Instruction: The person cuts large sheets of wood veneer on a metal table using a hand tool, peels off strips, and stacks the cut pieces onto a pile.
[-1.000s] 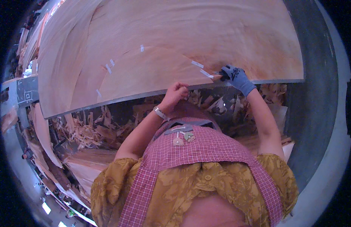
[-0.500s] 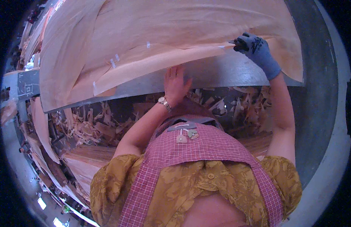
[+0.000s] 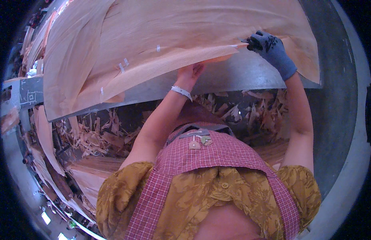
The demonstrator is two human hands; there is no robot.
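Observation:
A wide, thin wood veneer sheet (image 3: 153,28) lies over a grey metal tabletop (image 3: 229,74), with small white tape pieces (image 3: 122,68) along a seam. My bare left hand (image 3: 190,73), a watch band round its wrist, is turned over at the sheet's near edge. Its fingers are curled and partly hidden under the veneer, which they seem to grip. In a grey-blue glove with dark patches, my right hand (image 3: 268,46) closes on a small dark knife (image 3: 246,41), its pointed tip facing left at the right end of the loose veneer edge.
Torn veneer scraps (image 3: 101,134) are heaped below the table's near edge. Stacked veneer (image 3: 89,174) lies at the lower left. A grey metal beam (image 3: 29,91) with chalk marks juts out at the left. Grey floor (image 3: 337,100) runs along the right.
My left hand has gone from lying flat on the metal to turned over and curled at the veneer edge. That edge has shifted slightly, while my right hand has barely moved.

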